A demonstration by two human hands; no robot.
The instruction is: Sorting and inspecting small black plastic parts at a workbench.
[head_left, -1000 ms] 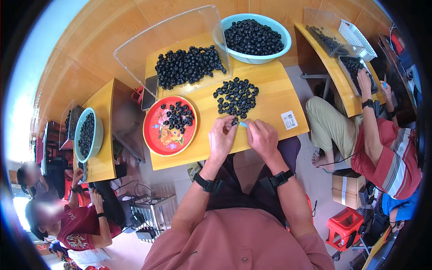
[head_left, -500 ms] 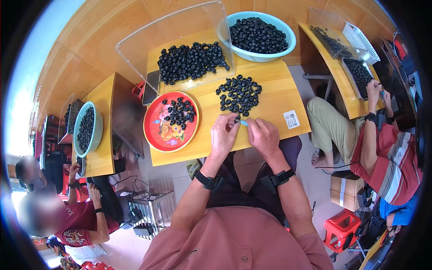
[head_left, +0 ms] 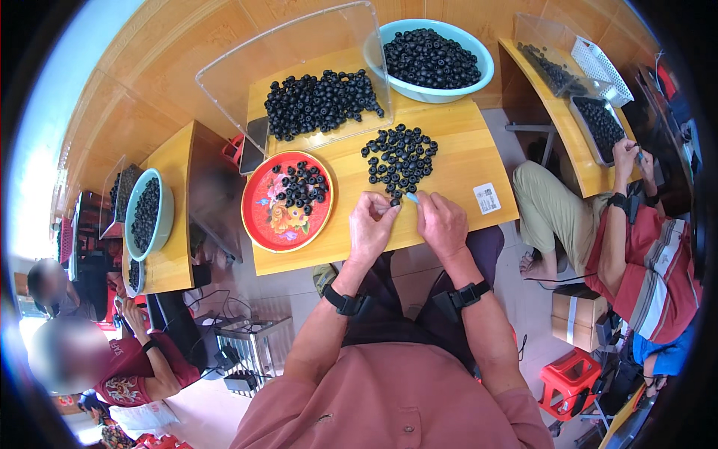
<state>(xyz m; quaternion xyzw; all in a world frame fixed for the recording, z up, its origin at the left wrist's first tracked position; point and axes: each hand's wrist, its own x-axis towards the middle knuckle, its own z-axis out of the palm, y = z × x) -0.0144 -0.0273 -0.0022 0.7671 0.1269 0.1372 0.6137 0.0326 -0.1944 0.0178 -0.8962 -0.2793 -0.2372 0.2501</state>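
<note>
My left hand (head_left: 372, 224) pinches a small round black piece (head_left: 395, 202) between thumb and fingertips, near the front edge of the wooden table. Close beside it, my right hand (head_left: 443, 223) is closed on a thin light-blue tool (head_left: 412, 197); its working end is too small to make out. A loose pile of black ring-like pieces (head_left: 401, 153), many with a hole showing, lies just beyond both hands. To the left, a red round tray (head_left: 258, 213) with a flower print holds more of these pieces on its far right part.
A clear-walled bin (head_left: 299, 56) with a heap of black pieces stands at the back. Beside it is a full light-blue basin (head_left: 441, 96). A white label (head_left: 486, 198) sits at the table's right. Other people work at side tables, left and right.
The blue tool has tilted and drawn slightly away from the piece in my left hand. My hands have otherwise barely moved.
</note>
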